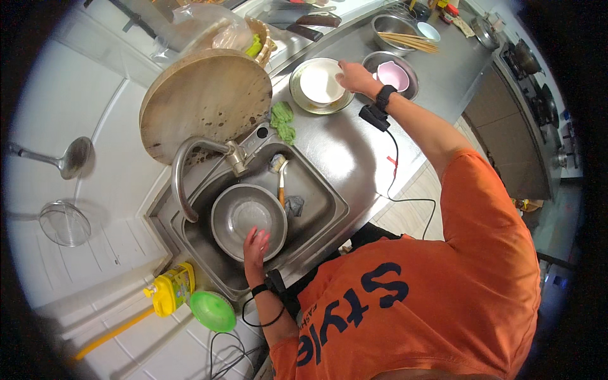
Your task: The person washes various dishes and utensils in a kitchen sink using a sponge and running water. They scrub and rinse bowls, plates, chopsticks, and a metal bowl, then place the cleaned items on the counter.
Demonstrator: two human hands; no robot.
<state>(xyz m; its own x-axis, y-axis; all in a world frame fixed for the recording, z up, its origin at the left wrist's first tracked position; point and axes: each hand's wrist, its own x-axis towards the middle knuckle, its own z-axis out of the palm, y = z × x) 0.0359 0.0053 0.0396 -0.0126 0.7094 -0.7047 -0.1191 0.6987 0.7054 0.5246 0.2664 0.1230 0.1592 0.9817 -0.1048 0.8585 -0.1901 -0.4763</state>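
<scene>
My right hand [357, 79] grips the right rim of a white bowl [319, 83], which sits in a larger patterned dish [304, 103] on the steel counter. Over the near rim of a round metal basin [225, 237] hovers my left hand [256, 244], empty, its fingers apart. The basin rests in the stainless steel sink [318, 190], beneath the curved faucet [178, 175]. Right of it in the sink lie a wooden-handled brush [281, 183] and a crumpled grey scrap [294, 205]. Whether my left fingers touch the basin cannot be seen.
A round wooden cutting board [204, 104] leans behind the faucet, a green cloth [283, 121] beside it. A pink bowl [393, 76] in a metal bowl [412, 94] stands near my right wrist. A yellow bottle [173, 289] and green basin [213, 311] flank the sink. A black cable [394, 161] hangs from my right wrist.
</scene>
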